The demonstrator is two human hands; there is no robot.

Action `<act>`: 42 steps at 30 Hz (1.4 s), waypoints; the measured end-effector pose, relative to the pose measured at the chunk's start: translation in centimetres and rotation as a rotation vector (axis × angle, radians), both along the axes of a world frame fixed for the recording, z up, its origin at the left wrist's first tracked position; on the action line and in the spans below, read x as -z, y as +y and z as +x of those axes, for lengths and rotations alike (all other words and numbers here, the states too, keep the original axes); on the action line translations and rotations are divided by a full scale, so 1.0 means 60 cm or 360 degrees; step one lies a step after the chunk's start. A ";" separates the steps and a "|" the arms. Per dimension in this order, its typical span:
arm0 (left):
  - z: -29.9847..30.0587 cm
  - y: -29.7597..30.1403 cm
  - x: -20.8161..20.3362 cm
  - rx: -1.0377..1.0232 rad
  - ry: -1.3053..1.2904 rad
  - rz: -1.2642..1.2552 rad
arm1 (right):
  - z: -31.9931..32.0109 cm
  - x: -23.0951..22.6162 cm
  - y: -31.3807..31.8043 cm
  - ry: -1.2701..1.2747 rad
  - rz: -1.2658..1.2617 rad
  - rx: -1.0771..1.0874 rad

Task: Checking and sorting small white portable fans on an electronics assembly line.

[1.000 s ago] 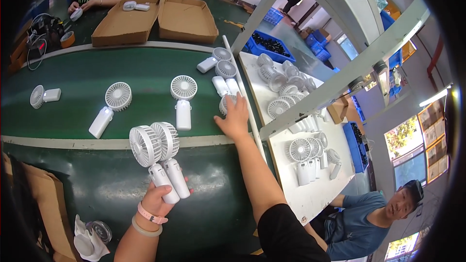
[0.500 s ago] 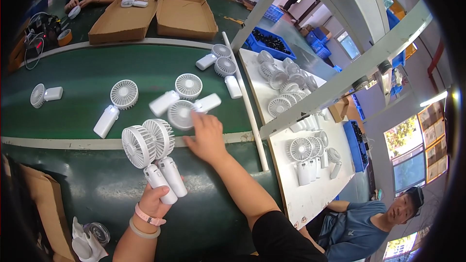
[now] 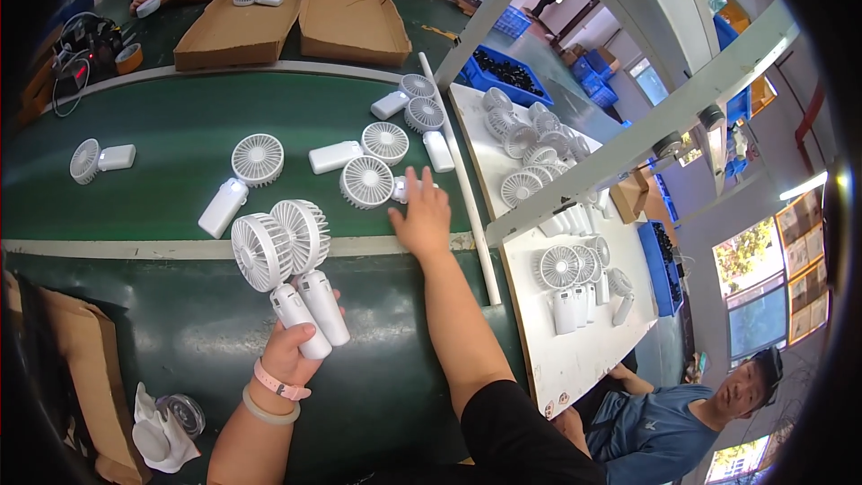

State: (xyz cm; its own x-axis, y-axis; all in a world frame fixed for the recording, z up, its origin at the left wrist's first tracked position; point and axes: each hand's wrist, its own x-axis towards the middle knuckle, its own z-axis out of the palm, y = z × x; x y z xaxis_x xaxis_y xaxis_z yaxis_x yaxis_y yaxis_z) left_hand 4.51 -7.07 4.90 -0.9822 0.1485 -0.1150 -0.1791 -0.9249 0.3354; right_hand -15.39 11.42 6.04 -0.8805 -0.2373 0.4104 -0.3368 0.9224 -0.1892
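- Broadly, the green tabletop (image 3: 171,108) spans the middle, its loose fans lying beyond a pale rail (image 3: 162,249); the white tabletop (image 3: 530,350), with clustered fans (image 3: 577,283), sits toward 3 o'clock.
- The right hand (image 3: 422,220) is at the rail's far side, fingers toward 12 o'clock. Its grip is loosely spread and not closed round anything; whether the fingertips touch the handle behind them is hidden.
- The left hand (image 3: 285,352), at about 8 o'clock from the right, has its grip closed around the handles of two held fans (image 3: 262,251). Their long axes run from 5 to 11 o'clock, heads at the 11 end.
- The nearest fan (image 3: 366,181) lies on the green tabletop, its head at 10 o'clock from the right grip, which is clearly the nearer of the two.
- That fan's long axis runs roughly between 9 and 3 o'clock: head at 9, handle toward 3, partly behind the right fingers.
- Just beyond it, toward 1 o'clock, is the head of a second fan (image 3: 385,143), whose handle points the opposite way, between 8 and 9 o'clock.
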 end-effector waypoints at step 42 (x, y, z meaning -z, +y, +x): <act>0.007 -0.003 -0.008 -0.0087 -0.0015 -0.0240 | 0.214 -0.034 -0.043 -0.1846 -0.2777 -0.0625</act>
State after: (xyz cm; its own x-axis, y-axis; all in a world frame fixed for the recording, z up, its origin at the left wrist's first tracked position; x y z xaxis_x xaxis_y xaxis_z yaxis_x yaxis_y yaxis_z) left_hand 4.96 -7.26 5.36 -0.9871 0.0750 -0.1412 -0.1335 -0.8725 0.4700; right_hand -2.56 8.85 8.09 -0.8440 -0.4982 -0.1985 0.4499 -0.4564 -0.7676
